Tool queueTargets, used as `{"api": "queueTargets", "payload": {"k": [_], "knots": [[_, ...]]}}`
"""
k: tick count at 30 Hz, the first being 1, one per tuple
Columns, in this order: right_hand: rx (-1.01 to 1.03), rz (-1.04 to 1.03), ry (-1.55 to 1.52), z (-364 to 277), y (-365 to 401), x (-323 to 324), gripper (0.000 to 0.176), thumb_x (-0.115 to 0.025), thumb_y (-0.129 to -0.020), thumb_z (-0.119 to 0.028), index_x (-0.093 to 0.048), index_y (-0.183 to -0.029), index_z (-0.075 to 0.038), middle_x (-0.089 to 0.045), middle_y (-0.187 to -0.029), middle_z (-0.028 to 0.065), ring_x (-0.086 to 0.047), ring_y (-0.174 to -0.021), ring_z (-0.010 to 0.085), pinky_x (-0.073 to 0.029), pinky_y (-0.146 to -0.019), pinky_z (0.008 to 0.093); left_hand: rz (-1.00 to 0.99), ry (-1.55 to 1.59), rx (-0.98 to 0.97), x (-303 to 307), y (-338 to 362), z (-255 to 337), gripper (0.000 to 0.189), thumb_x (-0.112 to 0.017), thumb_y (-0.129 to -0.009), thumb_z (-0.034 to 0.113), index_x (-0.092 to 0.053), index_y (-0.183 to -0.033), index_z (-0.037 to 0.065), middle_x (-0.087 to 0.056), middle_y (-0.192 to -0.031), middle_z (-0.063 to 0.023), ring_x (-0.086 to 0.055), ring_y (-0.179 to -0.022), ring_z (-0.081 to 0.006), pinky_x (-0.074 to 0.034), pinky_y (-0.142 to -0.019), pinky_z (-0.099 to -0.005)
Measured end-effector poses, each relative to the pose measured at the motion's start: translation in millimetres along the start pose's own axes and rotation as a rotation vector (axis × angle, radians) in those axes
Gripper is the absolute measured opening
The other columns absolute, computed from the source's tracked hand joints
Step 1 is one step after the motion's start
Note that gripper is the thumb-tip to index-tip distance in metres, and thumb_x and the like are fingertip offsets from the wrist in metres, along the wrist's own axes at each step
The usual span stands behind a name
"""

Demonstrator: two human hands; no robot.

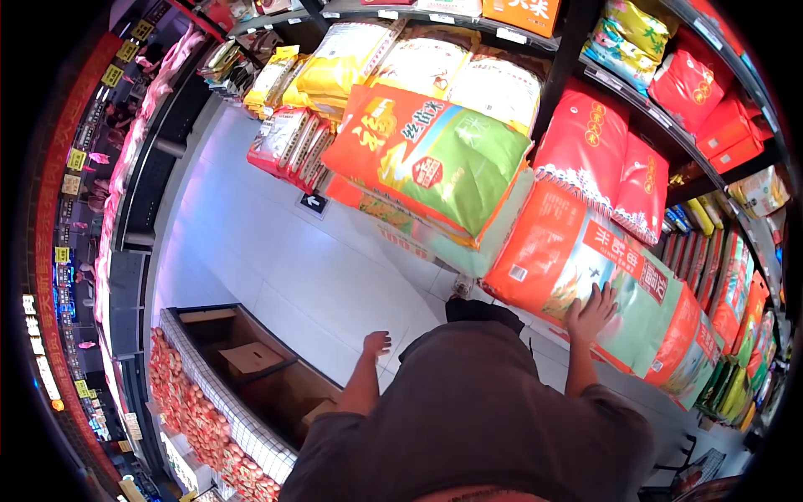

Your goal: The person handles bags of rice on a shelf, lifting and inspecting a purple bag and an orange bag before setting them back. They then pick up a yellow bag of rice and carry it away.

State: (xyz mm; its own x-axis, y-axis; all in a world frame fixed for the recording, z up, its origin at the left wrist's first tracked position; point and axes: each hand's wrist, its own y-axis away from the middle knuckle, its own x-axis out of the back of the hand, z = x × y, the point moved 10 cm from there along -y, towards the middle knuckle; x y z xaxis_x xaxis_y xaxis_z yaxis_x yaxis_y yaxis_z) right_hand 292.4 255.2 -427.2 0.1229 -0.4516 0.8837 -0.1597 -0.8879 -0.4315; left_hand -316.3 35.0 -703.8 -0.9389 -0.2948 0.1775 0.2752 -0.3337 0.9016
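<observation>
My right hand (592,314) lies flat with its fingers spread on an orange and green rice bag (598,255), which rests at the front of the right-hand stack. My left hand (378,343) hangs over the floor at my side, its fingers loosely bent and nothing visible in them. Ahead of me, another orange and green rice bag (427,155) lies flat on a pile. Red rice bags (585,138) stand behind the bag under my right hand.
To my left stands an open bin (238,335) with cardboard boxes inside, beside heaped small red packets (192,402). Yellow and white bags (347,63) fill the back display. White tiled floor (276,243) runs between. A long dark counter (138,201) lines the far left.
</observation>
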Motion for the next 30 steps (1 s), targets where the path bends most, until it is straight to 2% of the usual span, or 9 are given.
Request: {"api": "queueTargets", "payload": {"k": [11,14,18,20,21,23,24,26,30], "knots": [[-0.417,0.046,0.181,18.6,-31.4,-20.0,0.049,-0.042,-0.095,-0.031,-0.051,-0.140,-0.015,-0.043,-0.152,0.0094,-0.032,-0.144,0.0329,-0.019,-0.116,0.0597,0.141,0.062,-0.425,98.0,-48.8,334.5,0.037,-0.054,-0.095,0.028,-0.059,-0.126,0.007,-0.065,-0.107,-0.0093,-0.065,-0.092,-0.0233,-0.057,-0.077,-0.0421],[-0.503,0.051,0.248,14.4,-42.6,-25.9,0.050,-0.044,-0.094,-0.030,-0.051,-0.141,-0.015,-0.041,-0.153,0.0090,-0.031,-0.145,0.0330,-0.019,-0.116,0.0595,0.263,0.131,-0.736,111.0,-28.6,462.4,0.031,-0.055,-0.100,0.034,-0.065,-0.110,0.007,-0.064,-0.089,-0.0037,-0.062,-0.078,-0.0125,-0.053,-0.065,-0.0300],[-0.858,0.173,0.427,35.1,-55.1,-49.0,0.045,-0.047,-0.092,-0.030,-0.059,-0.133,-0.016,-0.053,-0.142,0.0128,-0.048,-0.132,0.0314,-0.032,-0.110,0.0549,0.577,-0.336,-1.378,77.8,57.1,609.6,0.031,-0.057,-0.096,0.021,-0.065,-0.117,0.000,-0.067,-0.115,-0.0175,-0.063,-0.106,-0.0320,-0.047,-0.095,-0.0396],[-0.970,0.004,-0.727,80.5,-92.2,-152.6,0.044,-0.049,-0.095,-0.028,-0.062,-0.127,0.000,-0.063,-0.125,0.0199,-0.057,-0.120,0.0332,-0.041,-0.105,0.0369,0.461,-0.468,-1.531,18.5,127.4,652.1,0.029,-0.057,-0.094,0.017,-0.066,-0.117,0.001,-0.065,-0.118,-0.0202,-0.060,-0.111,-0.0367,-0.046,-0.098,-0.0423],[-0.374,0.104,-0.384,25.4,-154.4,-136.1,0.046,-0.051,-0.097,-0.025,-0.057,-0.132,0.005,-0.059,-0.134,0.0190,-0.054,-0.125,0.0293,-0.039,-0.107,0.0372,0.385,-0.483,-1.555,-7.0,140.7,661.9,0.029,-0.057,-0.093,0.015,-0.066,-0.116,0.001,-0.065,-0.117,-0.0207,-0.060,-0.112,-0.0364,-0.046,-0.099,-0.0413],[-0.228,0.108,-0.593,-56.0,-228.7,-144.7,0.036,-0.054,-0.096,-0.007,-0.058,-0.131,-0.002,-0.056,-0.135,0.0219,-0.055,-0.125,0.0278,-0.045,-0.102,0.0376,0.246,-0.571,-1.525,-55.4,148.9,665.7,0.031,-0.055,-0.094,0.017,-0.064,-0.120,0.003,-0.065,-0.121,-0.0181,-0.059,-0.117,-0.0344,-0.042,-0.105,-0.0418],[-0.717,-0.067,-1.129,-133.3,-254.1,-123.2,0.036,-0.057,-0.096,-0.014,-0.058,-0.131,-0.004,-0.057,-0.135,0.0204,-0.052,-0.128,0.0275,-0.043,-0.105,0.0378,0.360,-0.690,-1.588,-74.1,156.7,663.6,0.035,-0.051,-0.095,0.021,-0.061,-0.125,0.004,-0.061,-0.128,-0.0164,-0.055,-0.122,-0.0333,-0.039,-0.107,-0.0437],[-0.276,0.027,-0.635,-215.9,-311.7,-123.1,0.042,-0.059,-0.094,-0.027,-0.058,-0.134,-0.013,-0.059,-0.135,0.0162,-0.061,-0.118,0.0313,-0.043,-0.103,0.0390,0.463,-0.807,-1.673,-92.3,162.8,673.2,0.040,-0.048,-0.097,0.025,-0.058,-0.130,0.005,-0.058,-0.135,-0.0148,-0.052,-0.127,-0.0323,-0.036,-0.110,-0.0456],[-0.383,-0.605,-0.112,-323.4,-339.4,-150.0,0.050,-0.039,-0.095,-0.046,-0.070,-0.120,-0.016,-0.064,-0.127,0.0179,-0.056,-0.124,0.0362,-0.038,-0.107,0.0477,0.335,-0.936,-1.526,-107.0,136.7,687.4,0.049,-0.040,-0.100,0.035,-0.049,-0.142,0.012,-0.042,-0.152,-0.0115,-0.035,-0.141,-0.0368,-0.028,-0.114,-0.0550]]}}
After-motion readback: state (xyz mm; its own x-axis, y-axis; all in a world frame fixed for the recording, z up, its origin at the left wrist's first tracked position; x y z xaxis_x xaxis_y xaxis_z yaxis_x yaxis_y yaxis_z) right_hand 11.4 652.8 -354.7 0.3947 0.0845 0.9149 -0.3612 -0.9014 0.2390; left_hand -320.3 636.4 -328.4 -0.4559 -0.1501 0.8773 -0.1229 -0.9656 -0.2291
